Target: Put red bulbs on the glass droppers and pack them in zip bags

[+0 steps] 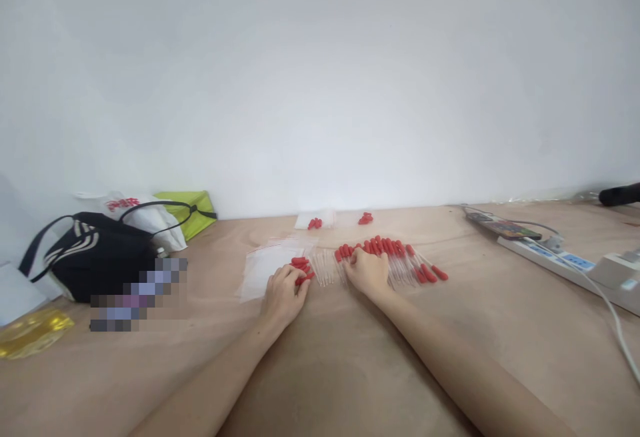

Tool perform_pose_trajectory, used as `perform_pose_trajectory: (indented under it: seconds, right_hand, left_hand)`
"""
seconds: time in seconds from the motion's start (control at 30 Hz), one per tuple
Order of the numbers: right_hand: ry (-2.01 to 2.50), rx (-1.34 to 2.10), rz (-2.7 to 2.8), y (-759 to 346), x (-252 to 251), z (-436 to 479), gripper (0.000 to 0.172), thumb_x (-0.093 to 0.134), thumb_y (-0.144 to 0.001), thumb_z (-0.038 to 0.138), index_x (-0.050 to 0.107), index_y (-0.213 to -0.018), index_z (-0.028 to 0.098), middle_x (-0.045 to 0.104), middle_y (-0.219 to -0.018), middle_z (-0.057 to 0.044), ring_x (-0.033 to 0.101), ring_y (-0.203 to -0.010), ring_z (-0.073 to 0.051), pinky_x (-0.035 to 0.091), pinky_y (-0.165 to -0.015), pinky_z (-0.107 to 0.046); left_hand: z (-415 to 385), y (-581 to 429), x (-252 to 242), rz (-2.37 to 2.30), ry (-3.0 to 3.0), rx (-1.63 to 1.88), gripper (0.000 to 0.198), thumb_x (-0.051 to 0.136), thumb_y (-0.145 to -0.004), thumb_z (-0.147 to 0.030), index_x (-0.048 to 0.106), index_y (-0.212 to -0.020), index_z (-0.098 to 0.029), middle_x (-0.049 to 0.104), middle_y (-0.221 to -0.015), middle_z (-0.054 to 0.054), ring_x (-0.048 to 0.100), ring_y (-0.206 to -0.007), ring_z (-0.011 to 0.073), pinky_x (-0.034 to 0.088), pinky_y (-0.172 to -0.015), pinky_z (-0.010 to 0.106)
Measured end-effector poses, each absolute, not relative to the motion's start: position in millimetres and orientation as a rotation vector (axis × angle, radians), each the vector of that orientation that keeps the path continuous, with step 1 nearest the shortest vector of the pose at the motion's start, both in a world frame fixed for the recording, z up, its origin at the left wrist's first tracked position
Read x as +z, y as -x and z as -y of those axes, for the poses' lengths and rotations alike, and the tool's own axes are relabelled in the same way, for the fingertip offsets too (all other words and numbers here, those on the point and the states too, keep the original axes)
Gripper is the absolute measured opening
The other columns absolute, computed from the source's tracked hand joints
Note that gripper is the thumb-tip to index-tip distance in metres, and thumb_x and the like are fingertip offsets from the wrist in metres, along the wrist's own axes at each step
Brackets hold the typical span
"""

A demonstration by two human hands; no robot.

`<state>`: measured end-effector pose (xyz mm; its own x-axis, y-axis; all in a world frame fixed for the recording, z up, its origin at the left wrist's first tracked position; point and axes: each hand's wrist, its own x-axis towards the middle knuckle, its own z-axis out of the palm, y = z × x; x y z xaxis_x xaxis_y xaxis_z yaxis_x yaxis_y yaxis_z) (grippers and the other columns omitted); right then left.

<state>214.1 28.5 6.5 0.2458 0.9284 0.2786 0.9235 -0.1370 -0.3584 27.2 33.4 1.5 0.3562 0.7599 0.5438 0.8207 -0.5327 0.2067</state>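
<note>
My left hand (285,293) is closed, its thumb and fingers pinched around a red cap (305,279). More small red caps (300,261) lie loose just beyond those fingertips. With its fingers bent together, my right hand (369,271) pinches at a red cap on one end of the row; the fingertips are partly hidden. To its right, a row of thin pale sticks (400,271) wears red caps (383,245) on the far ends. Between my hands lie several bare pale sticks (325,269), side by side. Thin clear plastic bags (265,267) are spread beyond my left hand.
Two small heaps of red pieces (315,223) (366,218) sit near the wall. At left are a black bag (100,257), a white bag (167,223) and a green box (197,213). A phone (505,225) and a power strip (545,253) with cables lie at right.
</note>
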Motion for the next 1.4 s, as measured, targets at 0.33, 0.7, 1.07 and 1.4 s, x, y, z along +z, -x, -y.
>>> perform_pose_trajectory:
  seconds: [0.33,0.7,1.07,1.4]
  right_hand:
    - [2.112,-0.041,1.824,-188.5,12.6,-37.2,0.022,0.043,-0.076,0.021,0.064,-0.077,0.013,0.065,-0.081,-0.014,0.057,-0.08,-0.023,0.022,-0.075,-0.037]
    - [2.16,-0.071,1.848,-189.0,17.3,-32.8,0.024,0.041,-0.079,0.019,0.06,-0.088,0.008,0.062,-0.089,-0.019,0.055,-0.088,-0.027,0.023,-0.078,-0.039]
    - [1.259,-0.027,1.951,-282.5,-21.2,72.7,0.024,0.034,-0.086,0.025,0.051,-0.103,0.019,0.061,-0.081,-0.006,0.054,-0.072,-0.017,0.036,-0.068,-0.03]
    - [1.212,0.028,2.095,-256.5,-7.0,74.4,0.021,0.038,-0.084,0.018,0.058,-0.092,0.021,0.057,-0.065,0.0,0.05,-0.061,-0.011,0.028,-0.064,-0.028]
  left_hand:
    - [-4.8,-34.4,0.5,1.261,2.774,-1.009,0.008,0.047,-0.067,-0.01,0.051,-0.068,-0.017,0.053,-0.073,0.003,0.052,-0.07,0.0166,0.043,-0.065,0.028]
    - [-8.2,-37.5,-1.7,1.357,2.888,-0.95,0.004,0.049,-0.076,-0.016,0.051,-0.073,-0.016,0.055,-0.076,0.003,0.053,-0.074,0.0181,0.042,-0.067,0.03]
    - [17.7,-53.8,1.2,1.137,3.223,-0.998,0.014,0.046,-0.083,-0.021,0.058,-0.09,-0.017,0.061,-0.084,0.004,0.056,-0.077,0.0149,0.044,-0.069,0.025]
    - [19.4,-57.7,4.5,1.186,3.231,-0.982,0.016,0.044,-0.083,-0.02,0.059,-0.087,-0.016,0.061,-0.079,0.003,0.055,-0.072,0.0139,0.042,-0.066,0.024]
